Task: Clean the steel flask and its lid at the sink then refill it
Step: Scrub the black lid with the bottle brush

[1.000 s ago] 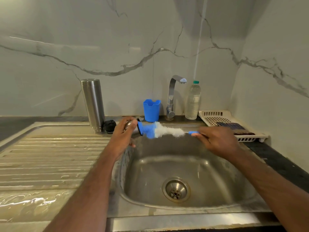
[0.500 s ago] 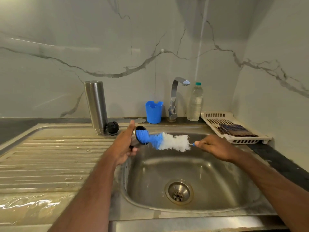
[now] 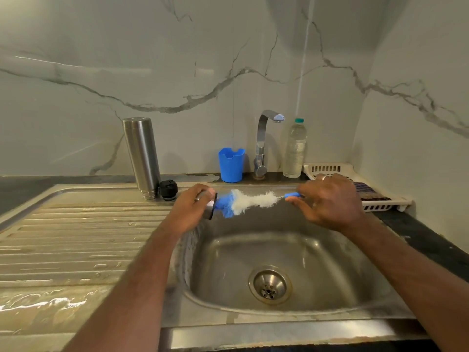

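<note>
Scrubbing the steel cup lid [image 3: 211, 205] over the sink [image 3: 330, 252].
I see the left hand [image 3: 191, 212] wrapped round the small round lid, open mouth facing right; the right hand [image 3: 330, 199] pinches the blue handle of the bottle brush [image 3: 247, 201], its fluffy blue-and-white bristle tip at the lid's mouth. The cylindrical brushed-steel flask [image 3: 142, 156] stands inverted on the ribbed drainboard [image 3: 76, 237], 1 black stopper [image 3: 168, 189] just beside it.

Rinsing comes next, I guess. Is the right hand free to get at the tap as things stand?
Probably not yet: the right hand grips the brush handle. The way to the tap looks open, just behind the hand, once the brush is put down.
</note>
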Demonstrator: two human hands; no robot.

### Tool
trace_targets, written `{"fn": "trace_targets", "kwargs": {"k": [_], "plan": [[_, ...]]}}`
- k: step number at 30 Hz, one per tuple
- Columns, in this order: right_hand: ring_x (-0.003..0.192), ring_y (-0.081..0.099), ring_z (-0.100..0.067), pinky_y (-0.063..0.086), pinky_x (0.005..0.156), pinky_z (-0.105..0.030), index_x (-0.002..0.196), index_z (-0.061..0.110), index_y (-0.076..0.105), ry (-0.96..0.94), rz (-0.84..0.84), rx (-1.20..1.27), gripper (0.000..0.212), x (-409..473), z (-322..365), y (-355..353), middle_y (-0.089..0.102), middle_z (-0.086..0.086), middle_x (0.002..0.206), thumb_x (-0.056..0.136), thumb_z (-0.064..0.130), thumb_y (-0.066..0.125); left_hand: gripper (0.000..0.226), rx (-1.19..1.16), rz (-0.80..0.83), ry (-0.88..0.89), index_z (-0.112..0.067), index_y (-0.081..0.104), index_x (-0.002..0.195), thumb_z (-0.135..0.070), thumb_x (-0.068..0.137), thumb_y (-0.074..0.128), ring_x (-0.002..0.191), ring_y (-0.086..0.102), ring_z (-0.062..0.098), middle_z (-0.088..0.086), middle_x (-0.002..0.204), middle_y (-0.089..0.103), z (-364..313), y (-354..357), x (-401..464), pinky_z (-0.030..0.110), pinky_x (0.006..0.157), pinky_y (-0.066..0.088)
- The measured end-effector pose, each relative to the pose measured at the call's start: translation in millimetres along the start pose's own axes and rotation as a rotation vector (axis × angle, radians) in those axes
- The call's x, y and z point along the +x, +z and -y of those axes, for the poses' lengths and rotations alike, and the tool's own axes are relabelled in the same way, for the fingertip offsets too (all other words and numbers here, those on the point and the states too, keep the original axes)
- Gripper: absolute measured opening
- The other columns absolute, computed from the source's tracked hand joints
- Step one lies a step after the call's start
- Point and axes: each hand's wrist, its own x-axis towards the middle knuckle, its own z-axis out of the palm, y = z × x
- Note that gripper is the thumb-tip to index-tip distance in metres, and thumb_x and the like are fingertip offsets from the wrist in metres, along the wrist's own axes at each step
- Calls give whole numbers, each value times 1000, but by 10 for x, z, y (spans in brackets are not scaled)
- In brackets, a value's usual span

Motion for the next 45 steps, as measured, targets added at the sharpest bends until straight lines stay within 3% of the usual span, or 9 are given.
{"fn": "trace_targets", "kwargs": {"k": [7,11,17,21,25,29,33,39,45], "plan": [[48,38,-11,28,55,-31,53,22,43,202,531,519,66,-141,-298,64,40,4,49,86,78,40,66,-379,369,-359,-11,63,123,-68,94,47,50,51,11,10,80,69,-87,-117,-176,19,38,38],[50,35,-14,33,60,-31,53,21,54,404,775,1007,61,-218,-173,165,42,3,51,94,67,52,68,-731,228,-347,-7,67,117,-67,91,48,53,51,18,18,87,68,-111,-71,-152,22,40,39],[53,47,-8,40,53,-30,66,23,58,367,449,393,59,-147,118,154,51,12,56,95,70,38,36,-401,-80,-91,-15,49,119,-26,94,72,78,66,13,14,114,64,-90,74,-94,20,56,53],[51,52,-17,33,52,-24,75,28,70,100,140,-31,57,-43,39,35,61,8,59,95,69,35,43,-80,81,64,-14,62,115,-11,79,86,77,66,-6,1,104,64,-33,-32,-94,11,63,52],[49,51,-15,31,56,-24,67,30,71,50,81,112,52,-37,-195,-40,58,9,53,87,73,48,39,-209,317,-15,-24,75,113,-31,76,88,93,66,14,1,117,71,19,-137,-132,24,67,52],[45,40,-10,28,53,-31,52,21,49,268,403,469,66,-171,-303,82,41,4,46,83,79,44,72,-702,424,-168,-13,68,127,-54,72,87,88,64,31,22,119,70,74,-155,-154,29,57,45],[49,34,-20,28,58,-35,50,20,52,351,625,971,63,-164,-248,146,39,-9,52,87,71,54,57,-993,357,-212,-1,60,130,-44,91,63,79,68,30,24,109,69,-31,-175,-194,28,58,56],[46,36,-14,36,59,-34,51,24,54,457,616,866,69,-201,-75,299,41,7,47,84,84,44,57,-904,176,-217,4,60,127,-17,77,78,115,67,37,26,131,62,9,-115,-129,46,87,61],[52,48,-15,37,60,-33,65,4,60,530,454,765,74,-169,-84,241,51,0,55,87,73,41,44,-634,-89,-193,-5,71,101,-37,74,82,88,70,22,12,95,74,-37,-70,-126,43,84,59]]}}
